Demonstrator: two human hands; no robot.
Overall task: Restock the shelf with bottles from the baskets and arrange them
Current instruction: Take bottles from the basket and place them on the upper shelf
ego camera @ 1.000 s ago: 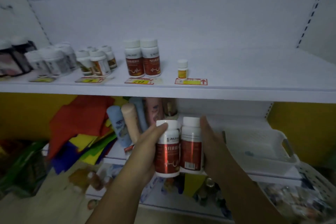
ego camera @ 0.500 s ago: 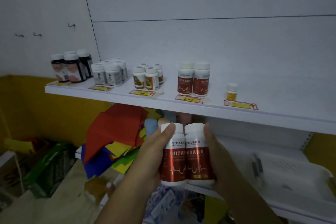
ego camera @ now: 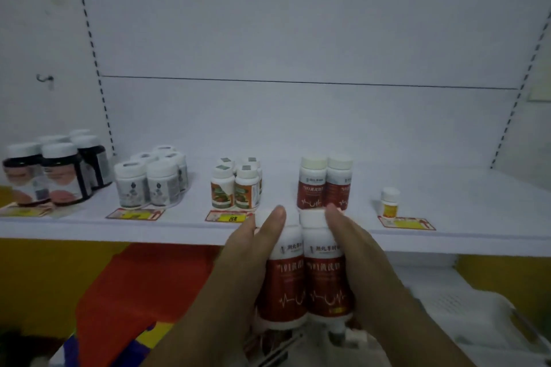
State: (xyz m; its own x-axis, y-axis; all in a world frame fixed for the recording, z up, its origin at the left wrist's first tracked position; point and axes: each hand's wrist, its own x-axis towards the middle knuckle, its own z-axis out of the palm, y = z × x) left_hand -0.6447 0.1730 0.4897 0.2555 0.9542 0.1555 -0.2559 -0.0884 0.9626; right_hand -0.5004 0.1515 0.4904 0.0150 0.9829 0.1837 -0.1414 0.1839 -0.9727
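Raised higher now, your left grip (ego camera: 247, 271) and right grip (ego camera: 368, 271) are clasping the red-labelled bottles (ego camera: 304, 280) side by side, their caps reaching the shelf (ego camera: 119, 229) edge. You should be keeping them squeezed together and upright while clearing that edge, aiming just before the matching pair (ego camera: 325, 185).

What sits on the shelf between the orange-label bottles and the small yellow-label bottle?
Head view: two red-label bottles stand side by side between the orange-label bottles and the small yellow-label bottle, with bare shelf either side of them.
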